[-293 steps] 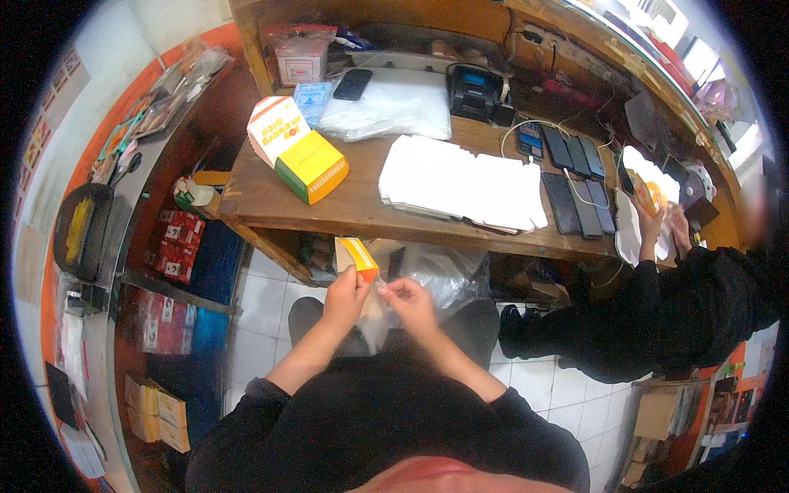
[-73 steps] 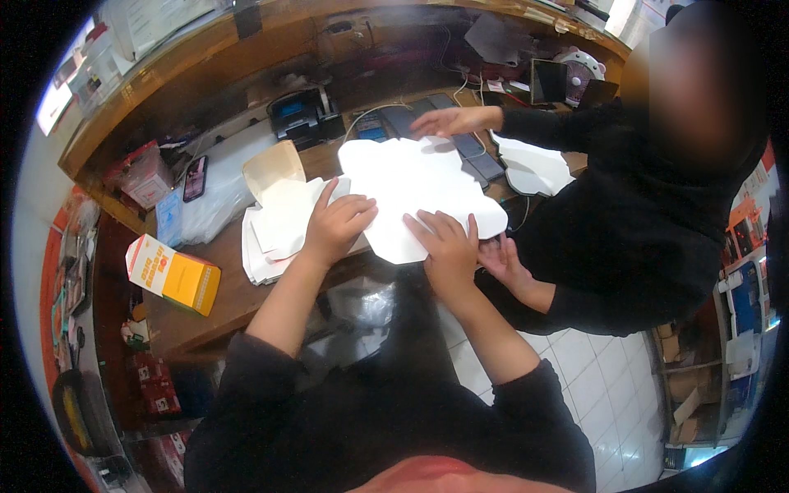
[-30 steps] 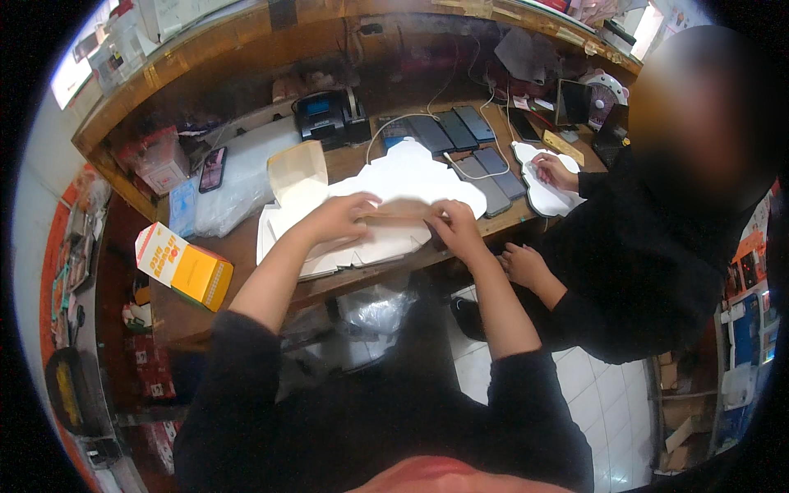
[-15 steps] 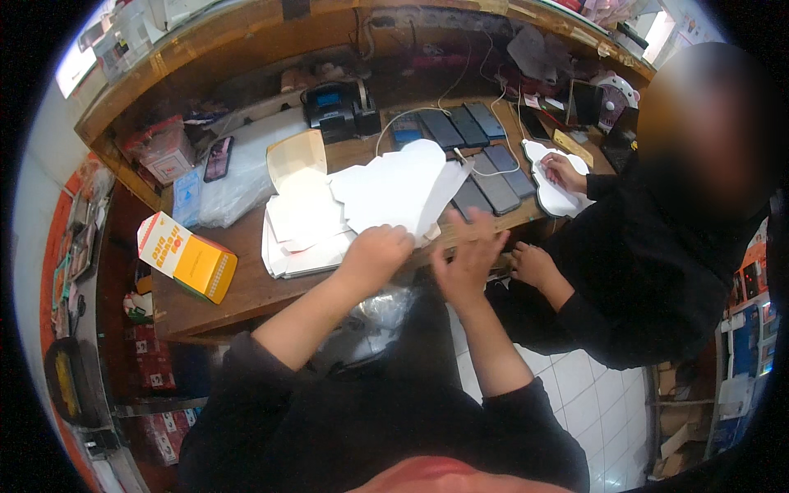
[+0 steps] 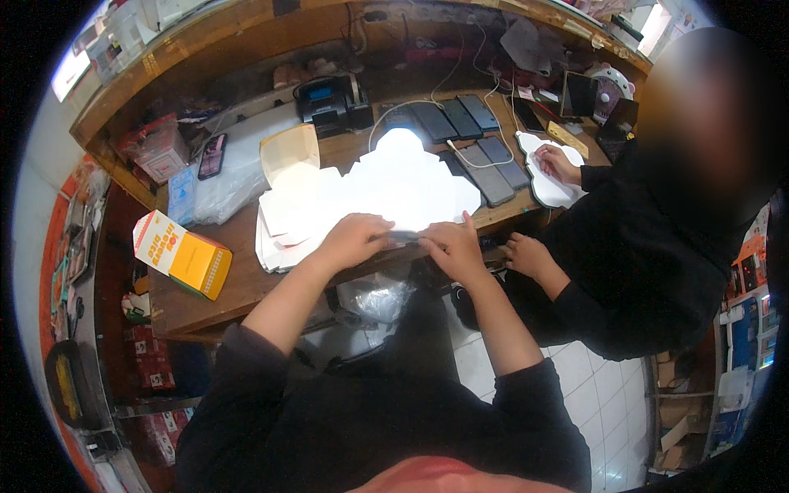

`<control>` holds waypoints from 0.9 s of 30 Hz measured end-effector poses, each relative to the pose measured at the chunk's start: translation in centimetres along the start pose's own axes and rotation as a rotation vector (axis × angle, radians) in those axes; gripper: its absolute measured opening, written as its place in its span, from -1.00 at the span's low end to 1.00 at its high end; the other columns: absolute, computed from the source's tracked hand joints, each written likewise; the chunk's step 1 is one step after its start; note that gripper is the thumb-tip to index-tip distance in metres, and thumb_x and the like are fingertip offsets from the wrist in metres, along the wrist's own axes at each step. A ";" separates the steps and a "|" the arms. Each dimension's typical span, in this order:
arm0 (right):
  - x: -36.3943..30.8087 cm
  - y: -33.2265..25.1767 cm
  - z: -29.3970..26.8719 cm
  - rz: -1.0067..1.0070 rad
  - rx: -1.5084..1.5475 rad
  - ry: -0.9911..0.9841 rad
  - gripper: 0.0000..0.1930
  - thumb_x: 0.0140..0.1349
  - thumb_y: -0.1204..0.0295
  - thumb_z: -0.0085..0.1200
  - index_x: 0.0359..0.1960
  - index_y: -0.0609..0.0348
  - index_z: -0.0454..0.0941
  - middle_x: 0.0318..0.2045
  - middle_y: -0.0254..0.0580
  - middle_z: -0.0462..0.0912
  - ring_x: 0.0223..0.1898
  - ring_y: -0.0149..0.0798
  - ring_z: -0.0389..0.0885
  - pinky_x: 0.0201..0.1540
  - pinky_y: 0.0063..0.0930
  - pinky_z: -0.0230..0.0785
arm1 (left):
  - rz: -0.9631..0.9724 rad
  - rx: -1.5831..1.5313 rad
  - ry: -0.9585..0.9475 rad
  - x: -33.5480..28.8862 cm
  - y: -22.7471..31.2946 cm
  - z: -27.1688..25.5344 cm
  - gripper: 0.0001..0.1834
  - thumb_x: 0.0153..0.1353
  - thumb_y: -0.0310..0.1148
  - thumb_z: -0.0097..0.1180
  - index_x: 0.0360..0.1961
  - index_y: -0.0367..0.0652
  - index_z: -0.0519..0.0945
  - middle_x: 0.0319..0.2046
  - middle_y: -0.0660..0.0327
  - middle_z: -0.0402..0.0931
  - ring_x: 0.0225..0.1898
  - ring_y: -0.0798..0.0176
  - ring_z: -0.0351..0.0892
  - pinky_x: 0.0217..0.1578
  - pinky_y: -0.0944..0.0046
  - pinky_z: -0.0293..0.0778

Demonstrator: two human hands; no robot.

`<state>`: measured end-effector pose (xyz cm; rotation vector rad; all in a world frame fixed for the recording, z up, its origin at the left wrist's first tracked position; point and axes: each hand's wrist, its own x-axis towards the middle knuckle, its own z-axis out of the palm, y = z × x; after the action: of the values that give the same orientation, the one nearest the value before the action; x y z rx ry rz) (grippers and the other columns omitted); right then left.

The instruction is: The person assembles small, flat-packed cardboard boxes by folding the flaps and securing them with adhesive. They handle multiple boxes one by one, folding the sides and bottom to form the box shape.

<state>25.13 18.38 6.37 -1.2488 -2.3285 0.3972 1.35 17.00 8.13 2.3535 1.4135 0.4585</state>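
Observation:
A white die-cut cardboard sheet [image 5: 411, 181], shaped like an unfolded box blank, lies near the table's front edge and glares brightly. At its near edge, my left hand [image 5: 358, 238] has its fingers closed on the border. My right hand [image 5: 454, 248] grips the same edge a little to the right, with its thumb raised along the sheet. Under and left of this blank rests a stack of similar white blanks [image 5: 275, 246]. Behind the stack, a cream-coloured open carton [image 5: 289, 156] stands with its flap up.
A yellow and white carton [image 5: 193, 259] is at the table's left front. Several phones [image 5: 493, 181] and white cables lie right of the blank. At the back are a black printer [image 5: 333, 105] and a plastic-wrapped bundle [image 5: 238, 177]. A co-worker's hand [image 5: 557, 164] rests on another white blank.
The blank has turned and been lowered flat toward the table. My right hand, raised and spread before, has come down onto its near edge beside my left hand.

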 end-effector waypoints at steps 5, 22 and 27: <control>1.6 -0.1 -0.2 -0.092 0.011 0.080 -0.79 0.07 0.33 0.14 -0.22 0.00 0.61 -0.27 -0.29 0.64 -0.15 -0.19 0.56 0.04 -0.23 0.26 | -0.185 -0.295 -0.009 1.6 -0.4 -1.6 -0.82 0.11 -0.31 0.11 -0.28 -0.11 0.62 -0.30 0.13 0.61 -0.28 0.12 0.56 -0.18 0.26 0.42; 7.9 3.4 -0.3 0.120 0.414 -0.173 -0.77 0.06 0.45 0.11 -0.21 0.20 0.52 -0.22 -0.10 0.65 -0.19 -0.13 0.55 -0.04 -0.35 0.35 | -0.203 -0.357 -0.237 4.5 -5.1 -3.6 -0.36 -0.03 -0.25 0.33 0.10 -0.14 0.40 -0.09 0.08 0.46 -0.06 0.20 0.46 -0.02 0.26 0.38; 4.7 4.3 -1.2 -0.176 0.362 0.020 -0.75 -0.10 0.71 -0.04 -0.41 0.07 0.51 -0.16 -0.39 0.65 0.08 -0.15 0.38 0.22 -0.26 0.06 | 0.232 0.562 0.163 -1.7 -4.2 -5.2 -0.39 -0.06 -0.26 0.27 0.10 0.16 0.42 0.06 0.22 0.44 0.11 0.10 0.40 0.21 -0.02 0.17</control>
<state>26.53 24.74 6.65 -0.8654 -2.2013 0.7032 -4.99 17.99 10.64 3.0106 1.4963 0.3512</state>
